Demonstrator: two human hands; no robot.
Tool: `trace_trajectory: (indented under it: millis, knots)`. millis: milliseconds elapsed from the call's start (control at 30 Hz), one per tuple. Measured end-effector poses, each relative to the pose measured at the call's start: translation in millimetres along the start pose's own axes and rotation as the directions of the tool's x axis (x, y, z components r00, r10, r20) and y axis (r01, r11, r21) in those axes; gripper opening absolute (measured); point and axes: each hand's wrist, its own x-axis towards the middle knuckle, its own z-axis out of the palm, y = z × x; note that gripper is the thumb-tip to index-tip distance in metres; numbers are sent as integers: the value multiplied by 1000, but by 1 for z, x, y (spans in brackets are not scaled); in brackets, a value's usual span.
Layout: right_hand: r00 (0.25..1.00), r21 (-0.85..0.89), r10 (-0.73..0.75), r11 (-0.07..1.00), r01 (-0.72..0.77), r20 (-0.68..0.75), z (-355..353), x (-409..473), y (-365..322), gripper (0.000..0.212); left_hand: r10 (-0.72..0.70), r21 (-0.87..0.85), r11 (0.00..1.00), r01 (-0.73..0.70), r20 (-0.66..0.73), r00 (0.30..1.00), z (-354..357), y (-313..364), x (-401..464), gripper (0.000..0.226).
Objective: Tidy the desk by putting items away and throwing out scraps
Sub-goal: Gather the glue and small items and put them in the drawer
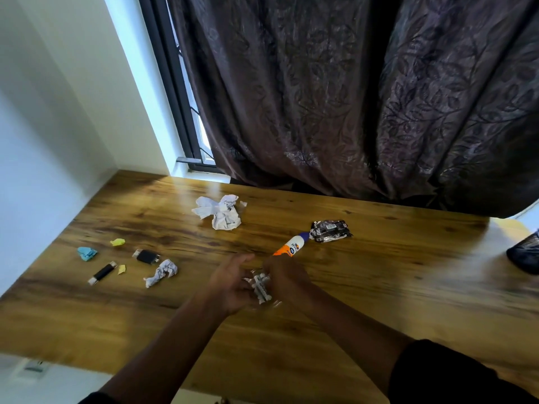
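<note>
Both hands meet over the wooden desk (364, 287), holding a crumpled clear wrapper with printed text (261, 285) between them. My left hand (233, 282) cups it from the left and my right hand (284, 279) grips it from the right. Just beyond them lies a glue bottle (292, 244) with an orange and white body and a blue end. A crumpled black foil wrapper (330, 230) touches its far end. White crumpled paper (220, 212) lies further back, and a smaller wad (162, 272) lies to the left.
At the left of the desk lie a blue scrap (87, 253), two yellow scraps (117, 242) (121, 269) and two small black items with metal ends (102, 273) (146, 256). A dark curtain (350, 97) hangs behind the desk. A dark object (523, 253) sits at the right edge.
</note>
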Motion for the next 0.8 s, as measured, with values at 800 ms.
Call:
trace_trajectory:
  millis: [800]
  knots:
    - [995,-113,-100,988,103,26,0,7,15,42,570,915,223,-336,158,806,-24,-24,8,39]
